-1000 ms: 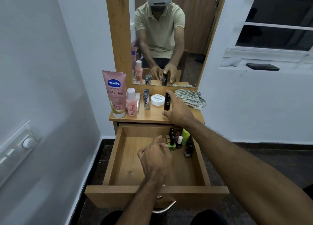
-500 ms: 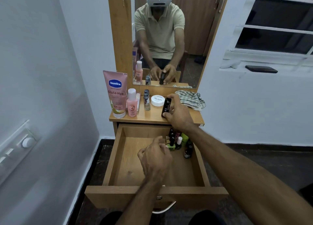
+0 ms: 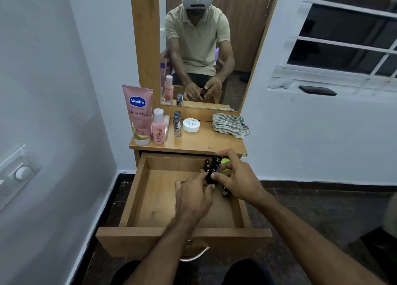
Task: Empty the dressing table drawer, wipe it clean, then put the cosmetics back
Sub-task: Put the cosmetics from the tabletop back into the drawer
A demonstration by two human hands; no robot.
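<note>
The wooden drawer (image 3: 150, 199) stands pulled out below the dressing table top (image 3: 199, 142). My right hand (image 3: 238, 177) pinches a black cosmetic tube (image 3: 213, 170) upright over the drawer's back right corner. My left hand (image 3: 193, 195) reaches to the base of that tube, its fingers touching it. Small bottles (image 3: 206, 165) and a green item (image 3: 225, 162) stand in that corner, mostly hidden behind my hands. A dark little bottle (image 3: 225, 191) shows under my right hand.
On the table top stand a pink Vaseline tube (image 3: 138, 115), a pink bottle (image 3: 158, 127), small nail polish bottles (image 3: 177, 124), a white round jar (image 3: 191, 124) and a checked cloth (image 3: 231, 124). A mirror (image 3: 204, 48) rises behind. White walls close in on both sides.
My right hand has carried the black tube from the table top down into the drawer's back right corner. My left hand has moved forward to meet it.
</note>
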